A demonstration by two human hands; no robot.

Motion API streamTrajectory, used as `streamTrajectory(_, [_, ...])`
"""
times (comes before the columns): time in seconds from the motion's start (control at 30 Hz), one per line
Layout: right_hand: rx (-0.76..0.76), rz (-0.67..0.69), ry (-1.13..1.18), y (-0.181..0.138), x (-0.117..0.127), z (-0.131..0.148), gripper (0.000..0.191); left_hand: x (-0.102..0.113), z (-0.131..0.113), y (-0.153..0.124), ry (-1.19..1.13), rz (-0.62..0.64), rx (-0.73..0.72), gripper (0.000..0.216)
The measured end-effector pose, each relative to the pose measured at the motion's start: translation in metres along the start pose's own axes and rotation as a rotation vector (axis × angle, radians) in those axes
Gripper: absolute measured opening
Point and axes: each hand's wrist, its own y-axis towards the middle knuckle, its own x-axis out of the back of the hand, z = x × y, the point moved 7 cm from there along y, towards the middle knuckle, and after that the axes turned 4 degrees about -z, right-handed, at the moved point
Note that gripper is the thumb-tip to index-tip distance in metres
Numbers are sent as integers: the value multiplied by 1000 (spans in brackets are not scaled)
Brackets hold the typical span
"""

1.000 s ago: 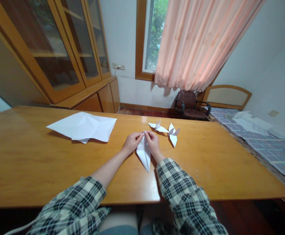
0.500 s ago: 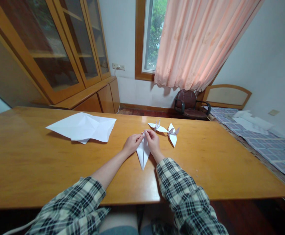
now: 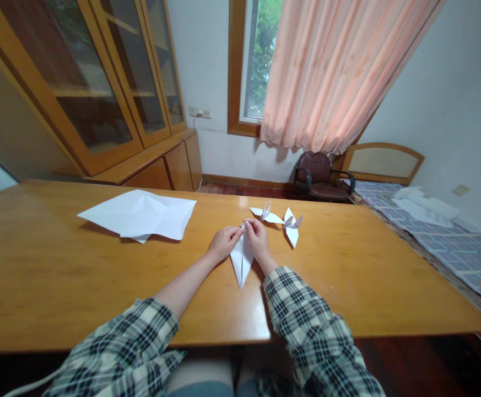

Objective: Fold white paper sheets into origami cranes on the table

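A narrow, kite-shaped piece of folded white paper (image 3: 241,262) lies on the table with its long point toward me and a slit down its middle. My left hand (image 3: 225,241) grips its far end from the left, fingers closed. From the right, my right hand (image 3: 257,238) pinches the same end, so the fingertips of both hands nearly meet there. The far tip is mostly covered by the fingers. Just beyond my right hand rest two folded white paper cranes, one crane (image 3: 266,213) farther back and another crane (image 3: 292,226) to its right.
Creased white paper sheets (image 3: 145,216) lie at the left on the wooden table (image 3: 100,286). Past the table stand a glass-door cabinet (image 3: 112,82), a brown armchair (image 3: 317,173) and a bed (image 3: 442,231) with papers on it.
Almost nothing differs. The folded paper's near point has shifted very slightly toward me, and both hands keep their hold at the far end.
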Motion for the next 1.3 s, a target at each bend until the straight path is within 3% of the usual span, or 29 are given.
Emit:
streamTrajectory(0.3, [-17, -29, -8, -2, 1, 4, 21, 3, -4, 0, -13, -14, -9, 40])
streamTrajectory(0.6, [-95, 61, 38, 0, -3, 2, 25, -3, 5, 0, -39, 9, -6, 32])
streamTrajectory(1.3, [-87, -26, 28, 8, 5, 8, 27, -2, -5, -1, -50, 64, -53, 41])
